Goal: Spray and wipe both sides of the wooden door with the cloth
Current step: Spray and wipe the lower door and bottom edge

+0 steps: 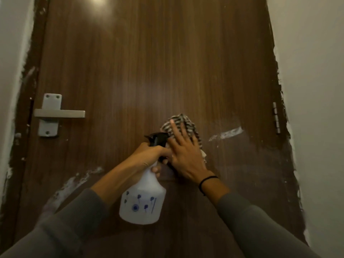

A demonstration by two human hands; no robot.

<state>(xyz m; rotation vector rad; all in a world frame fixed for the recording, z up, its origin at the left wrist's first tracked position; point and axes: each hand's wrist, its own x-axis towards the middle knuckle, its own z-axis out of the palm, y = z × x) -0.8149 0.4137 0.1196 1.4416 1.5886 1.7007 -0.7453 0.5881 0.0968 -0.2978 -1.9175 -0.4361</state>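
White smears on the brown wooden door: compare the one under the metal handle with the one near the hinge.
The handle-side white smear sits lower, below the metal handle; the hinge-side white smear sits higher, near the hinge. The handle-side smear is longer and patchier; the hinge-side smear shorter and brighter. Both slant up to the right on the brown wooden door.

— Where can we pass across the door [149, 62]?
— Above the cloth [188, 125] the whole upper panel lies bare, side to side.
— What blocks us?
— The handle [59, 114] juts out at the left edge, the hinge [276, 118] sits at the right, and the spray bottle [143, 202] is held before the lower middle. We see bare wood either side of it.
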